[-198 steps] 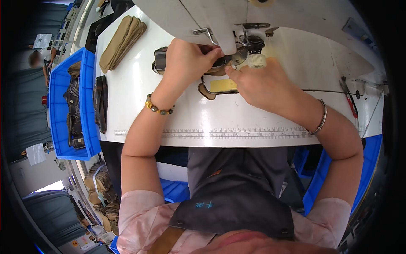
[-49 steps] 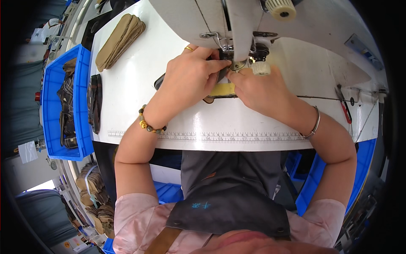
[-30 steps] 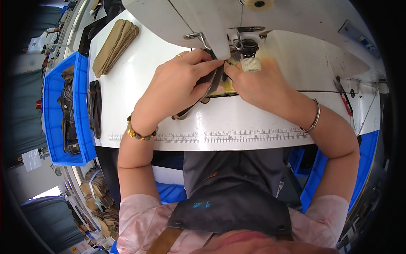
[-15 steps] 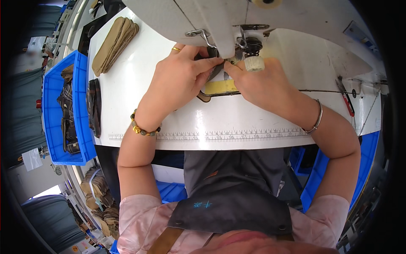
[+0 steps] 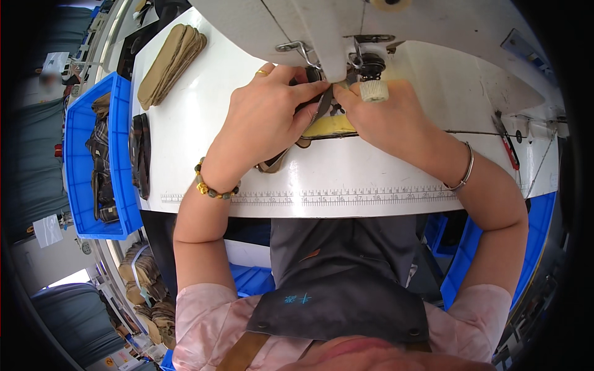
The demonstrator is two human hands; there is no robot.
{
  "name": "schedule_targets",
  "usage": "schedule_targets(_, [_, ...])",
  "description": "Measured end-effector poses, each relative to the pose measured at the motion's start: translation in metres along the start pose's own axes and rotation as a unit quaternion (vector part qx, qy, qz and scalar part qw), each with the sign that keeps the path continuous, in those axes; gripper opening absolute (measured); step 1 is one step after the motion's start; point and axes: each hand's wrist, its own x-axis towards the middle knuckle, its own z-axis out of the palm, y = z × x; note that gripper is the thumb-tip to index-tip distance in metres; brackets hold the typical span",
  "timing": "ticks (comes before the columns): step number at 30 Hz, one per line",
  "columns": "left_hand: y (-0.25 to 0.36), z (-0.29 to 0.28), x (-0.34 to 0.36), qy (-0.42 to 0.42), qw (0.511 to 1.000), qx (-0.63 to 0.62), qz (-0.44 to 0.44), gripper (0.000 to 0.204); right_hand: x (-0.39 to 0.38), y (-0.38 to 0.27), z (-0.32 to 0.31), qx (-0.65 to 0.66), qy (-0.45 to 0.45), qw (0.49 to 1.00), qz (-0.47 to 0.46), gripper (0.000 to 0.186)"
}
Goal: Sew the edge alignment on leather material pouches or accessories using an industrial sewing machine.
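Strip (image 5: 321, 108) shifted: its tail now shows below left hand (image 5: 266, 102), toward the desk (image 5: 371, 170) front edge, so the work's angle at the machine (image 5: 445, 37) has probably changed. Left hand pinches strip; right hand (image 5: 387, 111) has fingertips at strip's far end, can't tell if gripping. Yellow block (image 5: 330, 126) just in front. Machine crowds far side; more room frontward.

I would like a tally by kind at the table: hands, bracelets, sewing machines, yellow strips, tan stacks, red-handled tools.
Hands: 2 (left hand, right hand)
Bracelets: 2 (beads, bangle)
Sewing machine: 1
Yellow strip: 1
Tan stack: 1
Red-handled tool: 1
Total: 8
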Motion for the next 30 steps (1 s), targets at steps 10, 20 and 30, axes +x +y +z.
schedule_targets(10, [-0.023, 0.002, -0.001, -0.001, 0.974, -0.222, -0.045, 0.026, -0.001, 0.004, 0.002, -0.009, -0.009, 1.000, -0.016, 0.011])
schedule_targets(20, [-0.025, 0.008, -0.008, -0.023, 0.952, -0.293, -0.079, 0.026, -0.003, -0.015, -0.006, -0.006, 0.022, 0.998, -0.050, 0.005])
schedule_targets(30, [-0.013, 0.016, 0.001, 0.113, 0.978, -0.070, 0.162, 0.035, -0.004, -0.014, -0.004, 0.043, -0.033, 0.998, -0.041, 0.016])
